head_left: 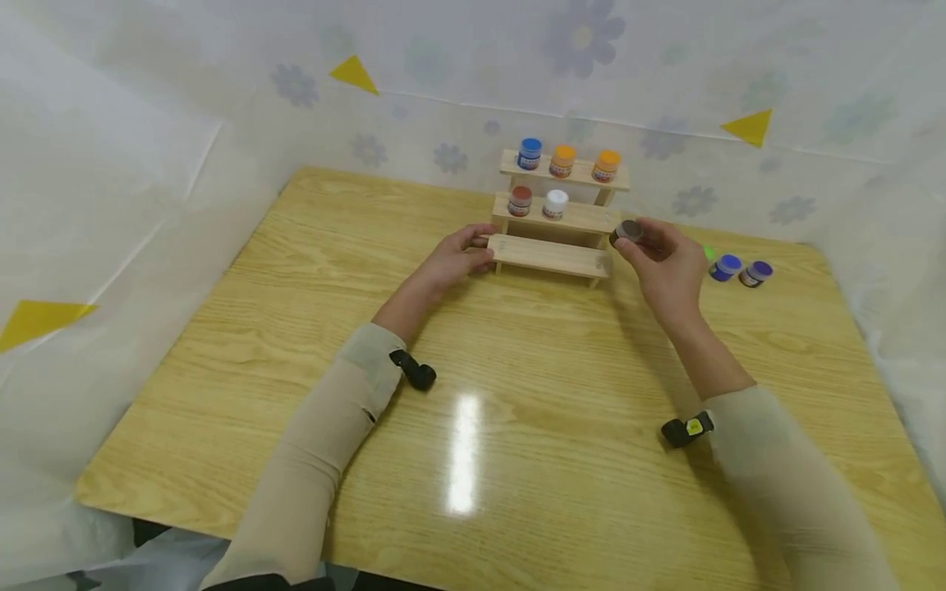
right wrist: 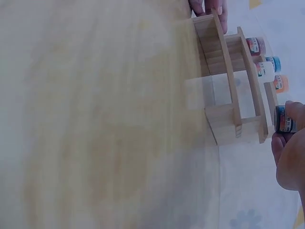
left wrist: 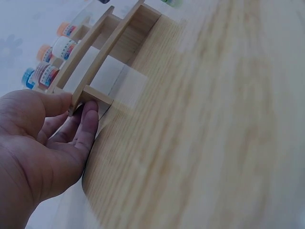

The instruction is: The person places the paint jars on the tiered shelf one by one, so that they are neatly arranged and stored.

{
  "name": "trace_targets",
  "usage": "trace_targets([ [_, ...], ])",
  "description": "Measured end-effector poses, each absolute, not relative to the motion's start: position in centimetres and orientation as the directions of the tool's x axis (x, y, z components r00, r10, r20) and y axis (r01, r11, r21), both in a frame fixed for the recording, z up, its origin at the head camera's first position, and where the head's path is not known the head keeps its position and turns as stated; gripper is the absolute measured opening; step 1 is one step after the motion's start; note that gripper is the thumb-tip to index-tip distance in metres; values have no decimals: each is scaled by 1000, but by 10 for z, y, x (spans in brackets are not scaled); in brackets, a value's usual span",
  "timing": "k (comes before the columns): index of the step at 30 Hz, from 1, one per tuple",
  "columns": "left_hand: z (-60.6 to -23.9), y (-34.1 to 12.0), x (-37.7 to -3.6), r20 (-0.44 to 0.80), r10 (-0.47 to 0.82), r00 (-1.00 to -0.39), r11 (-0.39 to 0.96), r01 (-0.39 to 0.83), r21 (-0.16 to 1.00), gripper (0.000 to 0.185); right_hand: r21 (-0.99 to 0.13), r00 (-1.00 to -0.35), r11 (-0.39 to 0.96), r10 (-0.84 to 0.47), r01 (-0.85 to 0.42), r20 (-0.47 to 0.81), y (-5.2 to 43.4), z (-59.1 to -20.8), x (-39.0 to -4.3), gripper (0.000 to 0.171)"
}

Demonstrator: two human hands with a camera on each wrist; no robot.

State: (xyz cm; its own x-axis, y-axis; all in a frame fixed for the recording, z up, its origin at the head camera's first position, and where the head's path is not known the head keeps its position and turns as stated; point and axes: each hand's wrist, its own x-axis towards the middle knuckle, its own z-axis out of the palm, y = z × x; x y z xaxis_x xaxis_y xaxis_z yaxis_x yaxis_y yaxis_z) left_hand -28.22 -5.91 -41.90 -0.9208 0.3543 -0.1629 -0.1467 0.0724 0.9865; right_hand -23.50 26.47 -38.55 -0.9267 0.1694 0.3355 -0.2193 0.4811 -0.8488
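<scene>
A small three-tier wooden rack (head_left: 550, 256) stands toward the back of the table. My left hand (head_left: 460, 256) grips the left end of its lowest shelf; the left wrist view shows the thumb on the shelf's edge and fingers beneath. Between thumb and fingers, my right hand (head_left: 674, 267) holds a dark paint jar (head_left: 626, 233) by the rack's right end, raised near the middle shelf. On that shelf sit a reddish-brown jar (head_left: 520, 202) and a white jar (head_left: 555, 204). The top shelf bears a blue jar (head_left: 529, 154) and two orange jars (head_left: 562, 162). No jar stands on the lowest shelf.
Right of the rack, a blue jar (head_left: 726, 268) and a purple jar (head_left: 756, 274) stand on the wooden table (head_left: 532, 460). A green jar (head_left: 709, 253) is mostly hidden behind my right hand. A flower-patterned white sheet (head_left: 443, 115) hangs behind the table.
</scene>
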Motion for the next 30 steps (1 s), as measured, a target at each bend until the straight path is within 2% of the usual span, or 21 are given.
trace_targets([
  [9, -423, -61, -283, -155, 355, -922, 68, -139, 988, 46, -835, -932, 487, 103, -256, 346, 246, -380, -264, 45],
  [19, -422, -57, -286, -136, 361, -923, 63, -122, 991, 44, -801, -921, 524, 74, -290, 382, 238, -376, -280, 42],
  [25, -419, -57, -286, -144, 359, -922, 56, -133, 990, 44, -791, -935, 552, 55, -264, 350, 238, -375, -285, 46],
  [30, -421, -59, -284, -148, 355, -923, 48, -140, 989, 43, -833, -949, 502, 68, -233, 307, 239, -376, -283, 52],
])
